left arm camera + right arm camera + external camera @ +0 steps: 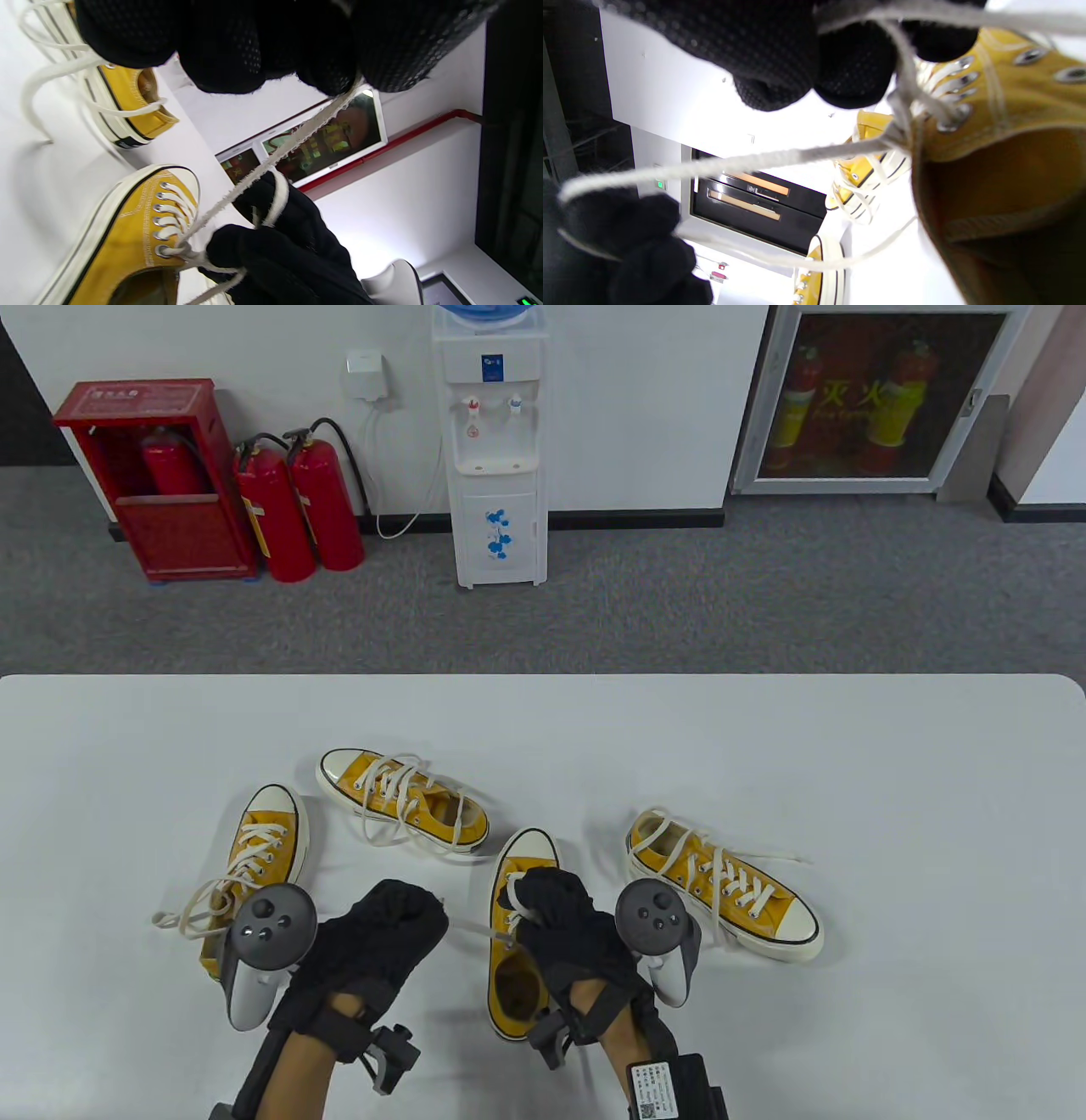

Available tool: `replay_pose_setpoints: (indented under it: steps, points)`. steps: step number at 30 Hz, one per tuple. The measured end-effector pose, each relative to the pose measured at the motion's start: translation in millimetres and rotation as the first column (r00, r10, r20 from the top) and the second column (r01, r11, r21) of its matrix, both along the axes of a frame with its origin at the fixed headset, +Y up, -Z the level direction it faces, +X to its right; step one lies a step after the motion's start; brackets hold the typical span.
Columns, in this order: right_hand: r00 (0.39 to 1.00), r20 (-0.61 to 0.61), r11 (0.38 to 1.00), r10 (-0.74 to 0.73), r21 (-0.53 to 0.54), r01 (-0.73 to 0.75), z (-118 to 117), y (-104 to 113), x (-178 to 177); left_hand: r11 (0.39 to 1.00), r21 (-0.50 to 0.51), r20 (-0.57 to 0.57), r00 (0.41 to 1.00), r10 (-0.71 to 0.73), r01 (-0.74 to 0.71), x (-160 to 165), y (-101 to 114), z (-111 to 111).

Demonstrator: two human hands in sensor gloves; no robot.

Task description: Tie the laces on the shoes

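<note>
On a white table [848, 780], four yellow canvas sneakers lie scattered; the one being tied, the middle sneaker [513, 976], sits just in front of the person, toe pointing away. The left hand [382, 933], fingers curled, pinches one lace end [271, 161] and draws it taut out to the left, clear of the shoe. The right hand [560, 925] sits over the eyelets, its fingers curled round the other lace [903, 97], which wraps one finger.

The step looks like cinching the first crossing. Done well, it likely calls for an even, opposite pull, low along the tongue, so the shoe stays flat and the crossing seats at the top eyelets [163, 252].

The crossing itself is hidden under the right hand in the table view and blurred in the right wrist view; whether a loop is formed cannot be told.
</note>
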State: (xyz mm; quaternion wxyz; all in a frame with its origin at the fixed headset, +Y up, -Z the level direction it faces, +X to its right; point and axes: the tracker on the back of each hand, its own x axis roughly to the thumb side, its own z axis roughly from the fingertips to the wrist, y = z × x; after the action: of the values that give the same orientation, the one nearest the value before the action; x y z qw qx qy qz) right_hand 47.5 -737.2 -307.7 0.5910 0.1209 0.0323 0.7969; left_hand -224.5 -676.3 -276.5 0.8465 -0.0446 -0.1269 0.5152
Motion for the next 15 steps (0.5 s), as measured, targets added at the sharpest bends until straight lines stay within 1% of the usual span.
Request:
replay_pose_setpoints:
  steps: [6, 8, 11, 15]
  points:
    - [0.995, -0.030, 0.995, 0.095, 0.047, -0.094, 2, 5, -10, 0.994, 0.064, 0.079, 0.992, -0.096, 0.091, 25, 12, 3]
    - [0.990, -0.043, 0.990, 0.133, 0.059, -0.131, 4, 6, -13, 0.986, 0.097, 0.083, 0.986, -0.142, 0.134, 32, 16, 5]
    - [0.975, -0.067, 0.974, 0.213, 0.091, -0.206, 7, 7, -18, 0.976, 0.131, 0.054, 0.982, -0.183, 0.175, 39, 20, 5]
    - [0.956, -0.091, 0.954, 0.279, 0.139, -0.265, 11, 9, -23, 0.978, 0.131, 0.001, 0.987, -0.163, 0.161, 39, 18, 0]
